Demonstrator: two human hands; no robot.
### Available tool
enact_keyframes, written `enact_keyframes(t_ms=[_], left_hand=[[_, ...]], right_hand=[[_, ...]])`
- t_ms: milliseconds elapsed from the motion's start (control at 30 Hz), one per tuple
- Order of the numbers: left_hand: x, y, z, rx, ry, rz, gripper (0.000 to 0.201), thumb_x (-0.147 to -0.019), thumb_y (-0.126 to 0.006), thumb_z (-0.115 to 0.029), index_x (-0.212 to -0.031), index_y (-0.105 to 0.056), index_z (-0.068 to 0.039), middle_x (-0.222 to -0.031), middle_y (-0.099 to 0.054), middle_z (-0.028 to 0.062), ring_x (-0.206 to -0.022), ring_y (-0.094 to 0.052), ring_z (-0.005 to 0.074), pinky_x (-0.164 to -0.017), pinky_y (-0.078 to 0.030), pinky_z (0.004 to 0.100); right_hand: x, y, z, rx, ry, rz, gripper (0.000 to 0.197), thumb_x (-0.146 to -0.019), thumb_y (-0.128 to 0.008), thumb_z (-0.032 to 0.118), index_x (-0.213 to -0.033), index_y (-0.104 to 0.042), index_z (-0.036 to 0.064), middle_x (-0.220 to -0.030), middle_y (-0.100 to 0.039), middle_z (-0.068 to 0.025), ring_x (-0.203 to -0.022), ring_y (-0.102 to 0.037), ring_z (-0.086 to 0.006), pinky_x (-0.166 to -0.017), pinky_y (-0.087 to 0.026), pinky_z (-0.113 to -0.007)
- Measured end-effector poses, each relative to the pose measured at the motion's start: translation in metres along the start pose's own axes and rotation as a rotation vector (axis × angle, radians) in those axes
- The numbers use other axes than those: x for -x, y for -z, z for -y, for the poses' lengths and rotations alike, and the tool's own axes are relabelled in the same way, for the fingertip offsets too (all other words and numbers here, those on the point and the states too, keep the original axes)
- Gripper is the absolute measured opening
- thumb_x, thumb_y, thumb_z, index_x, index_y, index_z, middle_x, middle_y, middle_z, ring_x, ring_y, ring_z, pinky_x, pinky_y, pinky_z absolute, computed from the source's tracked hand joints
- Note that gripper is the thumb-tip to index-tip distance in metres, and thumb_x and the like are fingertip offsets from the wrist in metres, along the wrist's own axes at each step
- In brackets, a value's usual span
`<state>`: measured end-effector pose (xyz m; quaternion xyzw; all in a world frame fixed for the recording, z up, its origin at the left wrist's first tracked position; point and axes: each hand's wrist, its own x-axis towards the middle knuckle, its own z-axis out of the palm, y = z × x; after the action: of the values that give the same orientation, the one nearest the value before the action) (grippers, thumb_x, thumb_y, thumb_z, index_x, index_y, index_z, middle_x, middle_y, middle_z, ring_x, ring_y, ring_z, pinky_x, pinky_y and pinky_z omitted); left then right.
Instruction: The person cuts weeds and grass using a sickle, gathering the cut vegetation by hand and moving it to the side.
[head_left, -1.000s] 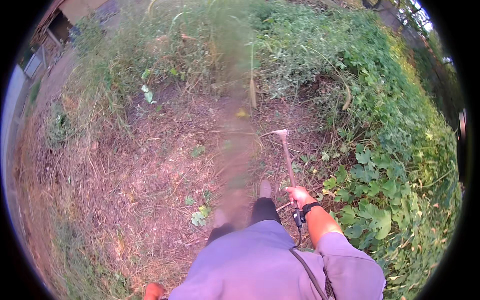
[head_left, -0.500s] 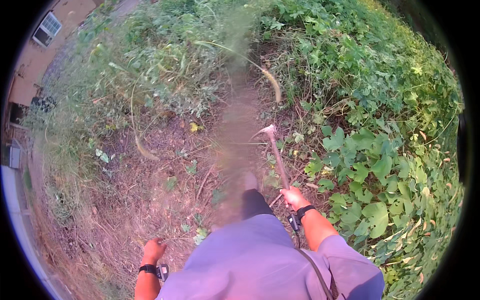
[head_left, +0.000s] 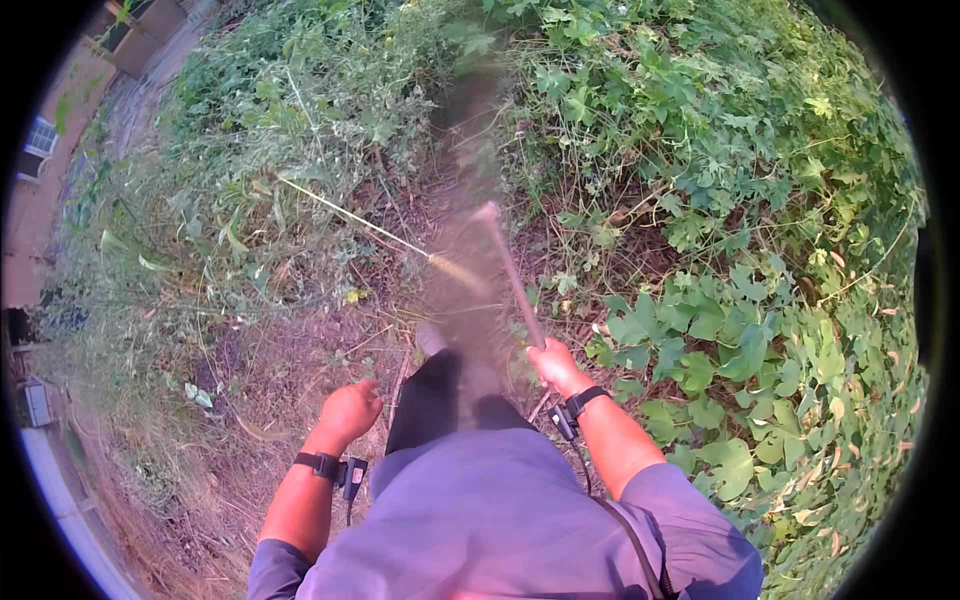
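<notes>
My right hand (head_left: 557, 366) grips the lower end of a sickle's wooden handle (head_left: 514, 278). The sickle points forward, away from me, over the dirt strip between the plants. Its head is pale and smeared, and the blade's outline is hard to make out here. My left hand (head_left: 350, 410) is curled closed in front of my left side, with nothing visible in it. Both wrists carry black straps with small devices. A grass seed head (head_left: 458, 272) on a long thin stalk hangs just left of the sickle.
Dense leafy vines (head_left: 720, 320) cover the right side. Weeds and tall grass (head_left: 270, 200) stand ahead on the left. Dry stalks litter the ground (head_left: 270, 370) by my left hand. A blurred vertical streak crosses the middle of the view. A building wall (head_left: 40, 215) rises at far left.
My left hand has risen forward and inward. My right hand and the sickle have shifted forward and slightly left. A dark-trousered leg now shows on the left, stepped forward.
</notes>
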<state>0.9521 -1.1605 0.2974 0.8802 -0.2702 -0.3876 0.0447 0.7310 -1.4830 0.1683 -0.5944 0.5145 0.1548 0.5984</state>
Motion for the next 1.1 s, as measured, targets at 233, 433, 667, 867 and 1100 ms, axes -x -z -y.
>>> enact_keyframes(t_ms=[233, 433, 667, 867, 1100], left_hand=[[-0.118, 0.05, -0.011, -0.134, -0.208, 0.008, 0.037, -0.086, -0.059, -0.029, -0.118, -0.064, -0.011, -0.088, -0.07, 0.0215, -0.085, -0.068, 0.0393, -0.077, -0.055, 0.0498], [-0.179, 0.103, -0.018, -0.153, -0.214, 0.004, 0.037, -0.087, -0.058, -0.029, -0.118, -0.064, -0.01, -0.085, -0.07, 0.0224, -0.082, -0.068, 0.0396, -0.075, -0.055, 0.0497], [-0.245, 0.131, -0.053, -0.127, -0.204, 0.078, 0.038, -0.087, -0.058, -0.029, -0.119, -0.063, -0.009, -0.084, -0.069, 0.0225, -0.081, -0.068, 0.0386, -0.075, -0.055, 0.0492], [-0.297, 0.149, -0.12, -0.117, -0.122, 0.12, 0.036, -0.087, -0.058, -0.027, -0.118, -0.064, -0.009, -0.084, -0.07, 0.0207, -0.08, -0.069, 0.0379, -0.075, -0.055, 0.0487], [-0.386, 0.16, -0.202, -0.074, -0.138, 0.087, 0.034, -0.088, -0.062, -0.024, -0.118, -0.064, -0.008, -0.097, -0.072, 0.0152, -0.09, -0.069, 0.0347, -0.081, -0.055, 0.0439]], right_hand=[[-0.078, 0.005, 0.124, -0.082, 0.111, -0.114, 0.022, -0.093, -0.06, 0.025, -0.098, -0.053, 0.0047, -0.063, -0.047, 0.0015, -0.044, -0.044, -0.0116, -0.039, -0.039, -0.031], [-0.165, 0.04, 0.188, -0.336, 0.056, -0.221, 0.017, -0.093, -0.058, 0.02, -0.095, -0.051, 0.0056, -0.062, -0.047, 0.0005, -0.044, -0.043, -0.0124, -0.038, -0.036, -0.032], [-0.257, 0.1, 0.201, -0.512, -0.117, -0.304, 0.018, -0.095, -0.059, 0.022, -0.096, -0.049, 0.007, -0.061, -0.047, -0.0011, -0.042, -0.043, -0.0138, -0.036, -0.035, -0.033], [-0.331, 0.144, 0.197, -0.616, -0.213, -0.287, 0.022, -0.094, -0.063, 0.023, -0.095, -0.048, 0.0067, -0.061, -0.047, -0.0021, -0.042, -0.044, -0.0147, -0.035, -0.036, -0.033], [-0.422, 0.235, 0.204, -0.693, -0.294, -0.143, 0.024, -0.096, -0.06, 0.026, -0.08, -0.049, 0.011, -0.06, -0.047, 0.0008, -0.045, -0.042, -0.0133, -0.04, -0.035, -0.032]])
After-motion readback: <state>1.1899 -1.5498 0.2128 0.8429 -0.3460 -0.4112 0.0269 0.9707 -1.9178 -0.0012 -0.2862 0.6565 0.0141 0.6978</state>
